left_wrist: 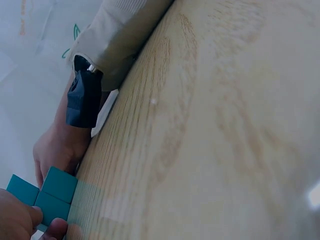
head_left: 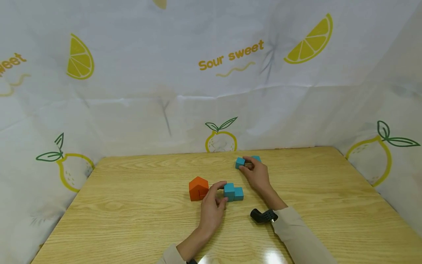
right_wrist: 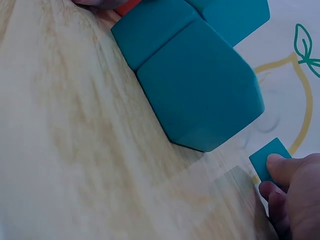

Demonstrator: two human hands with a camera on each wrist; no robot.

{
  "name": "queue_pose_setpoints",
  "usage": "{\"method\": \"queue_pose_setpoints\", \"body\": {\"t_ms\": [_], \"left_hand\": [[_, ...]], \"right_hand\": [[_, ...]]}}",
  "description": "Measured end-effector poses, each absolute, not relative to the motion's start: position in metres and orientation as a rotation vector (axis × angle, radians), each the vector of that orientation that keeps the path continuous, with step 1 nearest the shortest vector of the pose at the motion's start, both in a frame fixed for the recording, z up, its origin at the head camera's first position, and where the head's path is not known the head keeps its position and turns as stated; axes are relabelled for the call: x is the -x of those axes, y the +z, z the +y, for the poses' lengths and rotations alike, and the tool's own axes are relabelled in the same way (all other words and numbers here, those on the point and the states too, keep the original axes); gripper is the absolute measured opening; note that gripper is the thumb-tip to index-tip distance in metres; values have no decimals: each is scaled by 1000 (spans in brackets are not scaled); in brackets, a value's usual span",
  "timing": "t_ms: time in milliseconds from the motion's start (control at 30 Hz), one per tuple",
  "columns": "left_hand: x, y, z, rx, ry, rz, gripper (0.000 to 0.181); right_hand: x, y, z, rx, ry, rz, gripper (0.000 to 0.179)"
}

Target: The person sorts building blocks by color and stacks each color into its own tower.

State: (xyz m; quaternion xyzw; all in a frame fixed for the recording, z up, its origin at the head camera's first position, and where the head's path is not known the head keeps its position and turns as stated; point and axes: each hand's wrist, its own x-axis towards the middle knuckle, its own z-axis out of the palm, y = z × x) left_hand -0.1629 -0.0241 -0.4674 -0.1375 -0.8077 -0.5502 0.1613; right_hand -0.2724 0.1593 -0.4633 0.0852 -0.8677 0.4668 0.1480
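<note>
Near the table's middle stands a small group of blue cubes, one stacked on another with a third cube beside the lower one on its right. My left hand holds the stack from its left side, index finger by the upper cube and thumb at the lower one. Farther back, my right hand pinches a single blue cube between thumb and fingers. The right wrist view shows the thumb lying across that cube. Behind the right hand, another blue block is partly hidden.
An orange house-shaped set of blocks stands just left of the left hand. The wooden table ends at a white cloth backdrop with lemon prints. A black wrist mount sticks out from the right sleeve.
</note>
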Motion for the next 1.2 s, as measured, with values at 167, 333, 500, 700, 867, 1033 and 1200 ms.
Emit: {"method": "queue_pose_setpoints", "body": {"t_ms": [167, 333, 500, 700, 867, 1033, 1200], "left_hand": [[163, -467, -24, 396, -1573, -2303, 50], [162, -467, -24, 396, -1571, -2305, 50], [162, -467, -25, 391, -1575, -2310, 51], [163, -467, -25, 397, -1572, -2307, 51], [163, -467, -25, 407, -1573, -2299, 51], [163, -467, -25, 415, -1578, -2298, 51], [164, -466, -25, 424, -1583, -2302, 50]], "right_hand": [[269, -464, 160, -293, 1345, -2454, 43], [264, -466, 163, -336, 1376, -2417, 43], [257, -466, 166, -382, 1406, -2392, 44], [247, -464, 167, -465, 1419, -2336, 44], [241, -460, 167, -525, 1420, -2276, 42], [223, -441, 162, -599, 1460, -2194, 40], [210, -430, 164, -660, 1516, -2169, 41]]}}
